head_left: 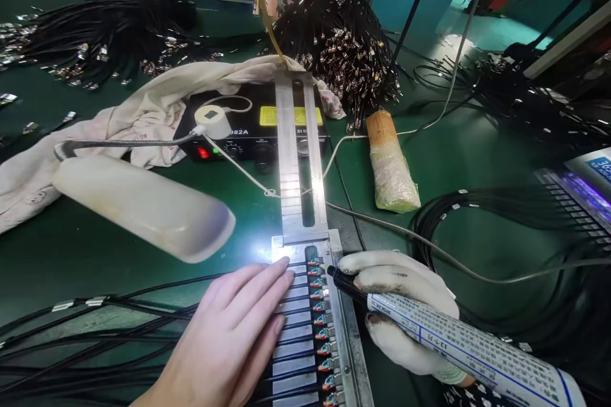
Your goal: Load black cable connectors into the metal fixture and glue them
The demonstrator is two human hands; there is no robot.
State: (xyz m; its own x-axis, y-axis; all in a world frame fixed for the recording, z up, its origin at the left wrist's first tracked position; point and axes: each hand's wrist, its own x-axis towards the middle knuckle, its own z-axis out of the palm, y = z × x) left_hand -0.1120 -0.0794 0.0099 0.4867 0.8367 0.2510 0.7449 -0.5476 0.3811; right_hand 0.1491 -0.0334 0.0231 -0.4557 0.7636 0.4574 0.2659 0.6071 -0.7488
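Bare and with its fingers stretched out, my left hand [238,324] lies flat over the black cables on a metal fixture [291,321]. In the fixture, several small connectors [321,319] with coloured wires and metal plugs sit in a row. My right hand [401,286], in a white glove, is wrapped round a white glue tube [458,343] with blue print. The tube's black nozzle [340,278] points left, its tip close to the upper connectors; I cannot tell whether it touches them. A slotted metal bar [289,140] extends from the fixture's far end.
A lamp [147,203] on a flexible neck lights the fixture from the left. Behind stands a black controller box [248,140], with a cloth [143,108] around it. A plastic-wrapped block [392,165] lies to the right. Cable bundles [338,32] with metal ends are piled at the back.
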